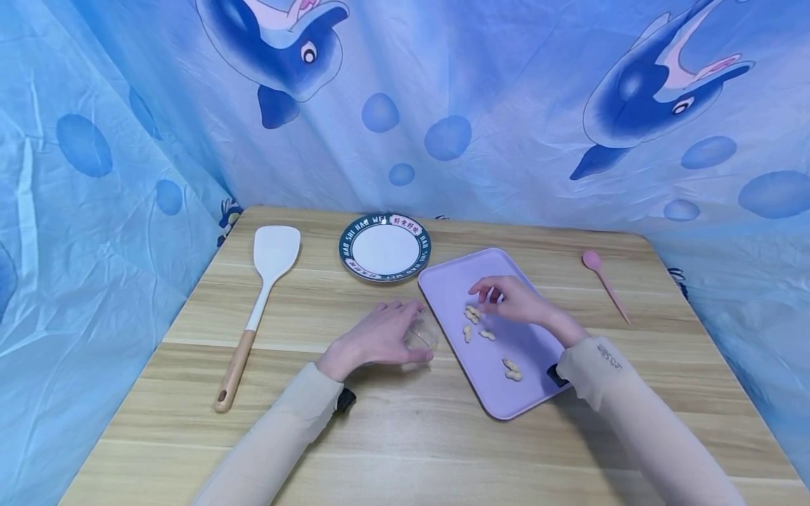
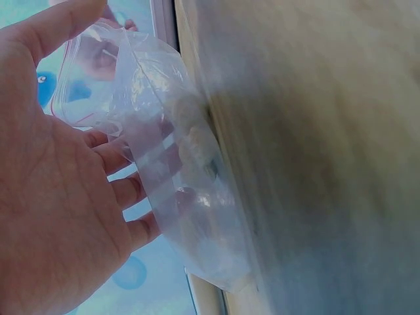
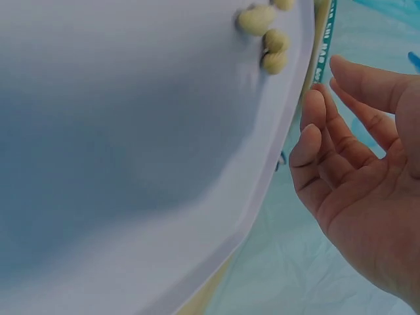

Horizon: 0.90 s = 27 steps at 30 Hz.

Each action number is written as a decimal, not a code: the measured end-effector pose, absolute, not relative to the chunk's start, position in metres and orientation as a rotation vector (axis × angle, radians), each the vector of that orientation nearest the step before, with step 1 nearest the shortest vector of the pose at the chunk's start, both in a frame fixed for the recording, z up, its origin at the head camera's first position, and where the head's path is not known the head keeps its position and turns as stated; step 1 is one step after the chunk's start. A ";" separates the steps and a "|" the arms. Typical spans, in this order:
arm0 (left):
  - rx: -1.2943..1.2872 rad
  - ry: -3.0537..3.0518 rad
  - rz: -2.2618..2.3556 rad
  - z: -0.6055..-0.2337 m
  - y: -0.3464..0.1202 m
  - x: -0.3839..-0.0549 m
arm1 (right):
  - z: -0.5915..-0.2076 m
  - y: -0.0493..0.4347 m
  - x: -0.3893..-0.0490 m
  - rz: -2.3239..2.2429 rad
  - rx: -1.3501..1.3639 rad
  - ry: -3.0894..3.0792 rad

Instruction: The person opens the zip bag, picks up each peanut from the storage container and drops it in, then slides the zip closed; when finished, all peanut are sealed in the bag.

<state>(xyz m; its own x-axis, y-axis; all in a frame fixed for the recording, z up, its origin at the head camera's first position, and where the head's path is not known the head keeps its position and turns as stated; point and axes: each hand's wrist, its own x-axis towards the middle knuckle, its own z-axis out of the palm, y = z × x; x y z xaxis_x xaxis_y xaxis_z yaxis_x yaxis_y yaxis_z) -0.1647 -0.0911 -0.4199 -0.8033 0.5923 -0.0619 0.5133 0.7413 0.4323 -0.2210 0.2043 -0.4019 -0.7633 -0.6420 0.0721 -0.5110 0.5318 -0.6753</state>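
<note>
My left hand holds a clear zip bag low over the table, just left of the purple tray. In the left wrist view the bag has a few pale lumps inside, with the thumb near its zip edge and the fingers behind it. My right hand hovers over the tray, its fingers loosely bent and nothing between them. Several peanuts in their shells lie on the tray in small groups. Close beneath the right fingertips is one such cluster of peanuts.
A white plate with a dark green rim stands behind the tray. On the left lies a white spatula with a wooden handle. To the right is a pink spoon. A blue dolphin-print curtain hangs behind the wooden table.
</note>
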 end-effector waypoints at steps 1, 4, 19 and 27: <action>0.881 2.743 0.598 -0.420 -0.091 -0.165 | -0.403 0.205 -0.222 -1.049 -0.989 2.573; 0.883 2.738 0.605 -0.420 -0.091 -0.164 | -0.406 0.208 -0.225 -1.030 -1.009 2.549; 0.893 2.747 0.599 -0.420 -0.091 -0.164 | -0.417 0.205 -0.227 -0.875 -0.976 2.499; 0.882 2.745 0.590 -0.419 -0.092 -0.163 | -0.419 0.201 -0.227 -0.857 -0.965 2.505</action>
